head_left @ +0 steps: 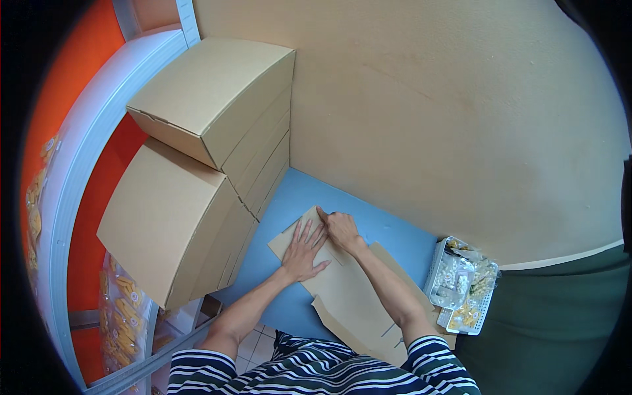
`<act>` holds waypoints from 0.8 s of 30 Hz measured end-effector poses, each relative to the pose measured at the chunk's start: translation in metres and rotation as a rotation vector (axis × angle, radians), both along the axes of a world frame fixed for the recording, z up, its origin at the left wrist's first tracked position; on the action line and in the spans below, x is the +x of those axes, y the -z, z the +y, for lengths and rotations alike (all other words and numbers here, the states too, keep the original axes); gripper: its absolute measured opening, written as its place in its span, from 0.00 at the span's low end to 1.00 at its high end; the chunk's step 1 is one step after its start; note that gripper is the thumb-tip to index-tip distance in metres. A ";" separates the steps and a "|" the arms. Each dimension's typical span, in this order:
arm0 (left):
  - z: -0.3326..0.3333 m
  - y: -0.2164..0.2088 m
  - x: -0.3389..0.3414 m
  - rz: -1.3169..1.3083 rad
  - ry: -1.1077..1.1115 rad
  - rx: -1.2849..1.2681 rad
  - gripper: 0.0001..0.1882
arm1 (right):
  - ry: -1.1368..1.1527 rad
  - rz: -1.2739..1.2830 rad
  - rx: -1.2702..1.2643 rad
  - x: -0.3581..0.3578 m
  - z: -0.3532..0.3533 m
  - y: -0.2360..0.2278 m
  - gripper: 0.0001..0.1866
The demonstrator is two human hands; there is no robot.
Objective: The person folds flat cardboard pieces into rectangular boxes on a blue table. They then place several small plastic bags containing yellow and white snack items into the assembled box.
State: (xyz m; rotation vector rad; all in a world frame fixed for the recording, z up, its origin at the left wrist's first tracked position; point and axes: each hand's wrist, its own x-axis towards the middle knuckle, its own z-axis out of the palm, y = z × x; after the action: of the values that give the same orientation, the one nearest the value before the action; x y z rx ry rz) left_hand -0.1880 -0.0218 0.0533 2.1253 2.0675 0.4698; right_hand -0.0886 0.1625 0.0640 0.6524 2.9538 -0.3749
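Note:
A brown cardboard box blank (349,289) lies partly unfolded on the blue tabletop (388,227), its long side running back toward me. My left hand (303,253) rests flat on its far end with the fingers spread. Just right of it, my right hand (339,228) is closed at the far flap, knuckles up and the thumb along the cardboard edge. The fingertips are tucked under, so what they pinch is partly hidden. Side flaps of the blank stand up along its left and right edges, and my right forearm covers part of it.
Closed cardboard boxes (217,99) are stacked in two piles at the left, against the wall. A white plastic basket (484,316) of small clear packets stands on the right beside a dark green cloth (546,322). Metal shelving (62,230) with bagged yellow snacks (122,322) is far left.

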 end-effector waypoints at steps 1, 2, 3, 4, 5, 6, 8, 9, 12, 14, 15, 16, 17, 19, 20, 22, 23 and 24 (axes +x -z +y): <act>0.000 0.000 0.000 0.014 -0.004 -0.015 0.48 | -0.002 0.034 -0.013 0.004 0.000 0.004 0.36; 0.000 0.000 0.000 0.028 -0.007 -0.031 0.48 | -0.004 0.069 -0.026 0.008 -0.001 0.008 0.38; 0.000 0.000 0.000 0.041 -0.010 -0.047 0.48 | -0.005 0.103 -0.039 0.012 0.000 0.012 0.41; -0.001 -0.001 0.000 0.032 -0.008 -0.051 0.48 | -0.003 0.110 -0.034 0.013 -0.001 0.013 0.41; 0.000 -0.002 0.000 0.022 -0.006 -0.055 0.48 | -0.001 0.118 -0.030 0.014 0.000 0.014 0.42; 0.002 -0.003 0.000 0.012 -0.003 -0.060 0.48 | 0.003 0.124 -0.025 0.015 0.001 0.015 0.42; 0.004 -0.005 0.001 0.008 0.005 -0.050 0.48 | 0.018 0.044 -0.056 0.015 0.003 0.006 0.42; 0.004 -0.004 0.001 0.005 0.006 -0.046 0.48 | 0.022 0.002 -0.073 0.013 0.004 0.001 0.42; -0.004 -0.006 -0.002 0.002 -0.016 -0.081 0.47 | -0.072 -0.080 -0.035 -0.012 0.001 -0.012 0.37; 0.001 -0.007 -0.002 0.010 -0.004 -0.119 0.47 | -0.130 -0.120 0.000 -0.029 0.009 -0.004 0.35; 0.003 -0.008 0.001 0.012 0.006 -0.139 0.48 | -0.175 -0.141 0.022 -0.037 0.016 0.000 0.34; 0.003 -0.008 0.001 0.012 0.007 -0.160 0.48 | -0.187 -0.135 0.019 -0.038 0.018 0.004 0.33; 0.005 -0.007 0.000 0.013 0.010 -0.149 0.48 | -0.192 -0.123 0.016 -0.041 0.020 0.008 0.33; 0.005 -0.005 -0.001 0.008 0.008 -0.125 0.48 | -0.130 -0.050 -0.038 -0.028 0.022 0.011 0.34; 0.004 -0.002 -0.001 0.003 0.001 -0.099 0.48 | -0.121 0.001 -0.079 -0.018 0.022 0.008 0.33; 0.002 -0.001 -0.002 -0.007 0.001 -0.040 0.48 | -0.090 0.103 -0.156 0.009 0.017 0.000 0.31; 0.003 -0.002 -0.002 -0.007 0.000 -0.041 0.48 | -0.054 0.069 -0.135 0.017 0.011 -0.001 0.31; 0.004 -0.003 -0.002 -0.008 0.000 -0.042 0.49 | -0.016 0.036 -0.114 0.024 0.006 -0.001 0.31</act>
State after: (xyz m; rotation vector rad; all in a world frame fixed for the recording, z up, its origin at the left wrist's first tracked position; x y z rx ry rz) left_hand -0.1899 -0.0180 0.0560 2.0969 2.0549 0.4302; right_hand -0.0647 0.1685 0.0652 0.6143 2.9426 -0.5547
